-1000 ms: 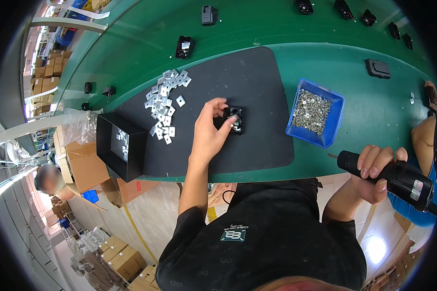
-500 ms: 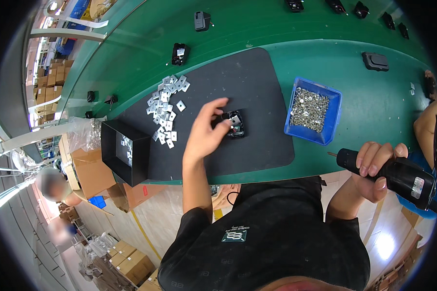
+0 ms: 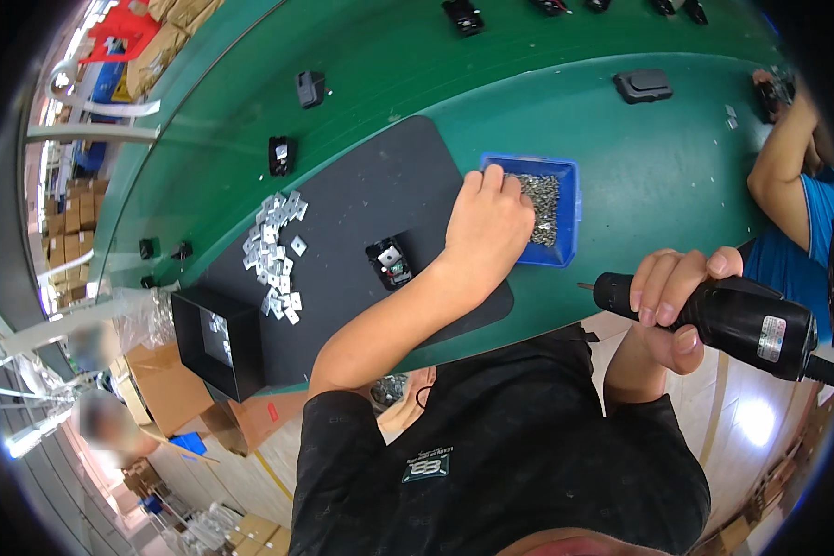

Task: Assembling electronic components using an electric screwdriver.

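Note:
My left hand [image 3: 491, 219] reaches over the left side of a blue bin [image 3: 573, 213] full of small metal screws [image 3: 544, 206]. Its fingers are curled down, and their tips are hidden behind the hand. In my right hand [image 3: 676, 301], off the table's front edge, is a black electric screwdriver [image 3: 732, 320], its bit pointing left toward the bin. On the dark mat lies a small open black housing [image 3: 389, 263] with a square metal plate and a bit of green board inside. Several loose square metal plates [image 3: 273, 250] are heaped left of it.
A black box [image 3: 218, 343] holding more plates stands at the mat's left corner. Black housings [image 3: 282, 156] and a closed dark case [image 3: 643, 85] lie farther back on the green surface. At the right, another person's arm [image 3: 788, 167] is close by.
My left hand has left the black housing and moved right to the screw bin. The metal plate stays in the housing. My right hand still holds the screwdriver, and the whole view has shifted.

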Available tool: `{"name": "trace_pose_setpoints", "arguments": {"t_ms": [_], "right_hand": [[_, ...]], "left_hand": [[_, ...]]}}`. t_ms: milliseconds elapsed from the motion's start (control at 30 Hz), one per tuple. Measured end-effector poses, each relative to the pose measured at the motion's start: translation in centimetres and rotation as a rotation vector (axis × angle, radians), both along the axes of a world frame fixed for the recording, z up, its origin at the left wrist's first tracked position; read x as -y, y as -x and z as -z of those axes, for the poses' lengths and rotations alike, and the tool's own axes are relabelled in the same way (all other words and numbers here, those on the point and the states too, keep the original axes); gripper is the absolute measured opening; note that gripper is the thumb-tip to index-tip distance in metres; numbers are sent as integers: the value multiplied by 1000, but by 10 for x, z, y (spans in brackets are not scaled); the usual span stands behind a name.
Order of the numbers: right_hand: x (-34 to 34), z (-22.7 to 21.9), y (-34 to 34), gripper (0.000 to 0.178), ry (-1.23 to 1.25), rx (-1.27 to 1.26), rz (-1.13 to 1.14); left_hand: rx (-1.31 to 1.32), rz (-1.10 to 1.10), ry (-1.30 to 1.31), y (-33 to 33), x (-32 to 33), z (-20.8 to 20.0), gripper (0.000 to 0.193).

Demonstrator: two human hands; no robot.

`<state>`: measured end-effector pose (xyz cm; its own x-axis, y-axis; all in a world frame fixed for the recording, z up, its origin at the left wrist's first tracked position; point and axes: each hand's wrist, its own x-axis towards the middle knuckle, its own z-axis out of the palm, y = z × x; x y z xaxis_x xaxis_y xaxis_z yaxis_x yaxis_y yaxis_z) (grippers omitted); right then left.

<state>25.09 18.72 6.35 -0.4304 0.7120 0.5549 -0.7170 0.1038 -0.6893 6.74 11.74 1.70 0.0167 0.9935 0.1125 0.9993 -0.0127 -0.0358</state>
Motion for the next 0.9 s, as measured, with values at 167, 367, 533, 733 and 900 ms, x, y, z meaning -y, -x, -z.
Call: {"name": "trace_pose_setpoints", "arguments": {"t_ms": [167,367,533,733,900], "right_hand": [[-5,2,-11,62,21,-14,33],[-15,3,-4,58,-23,-38,-19],[-26,-9,0,63,-140,-136,-105],[-19,-32,14,52,-93,-200,-177],[-7,-33,23,52,-36,-243,-156]], "left_hand": [[56,52,-71,2,0,6,7],[430,-5,-192,6,7,-11,7],[1233,-119,-237,-7,28,-16,12],[1760,-81,-332,-27,53,7,22],[2239,-42,-432,-41,63,16,16]]}}
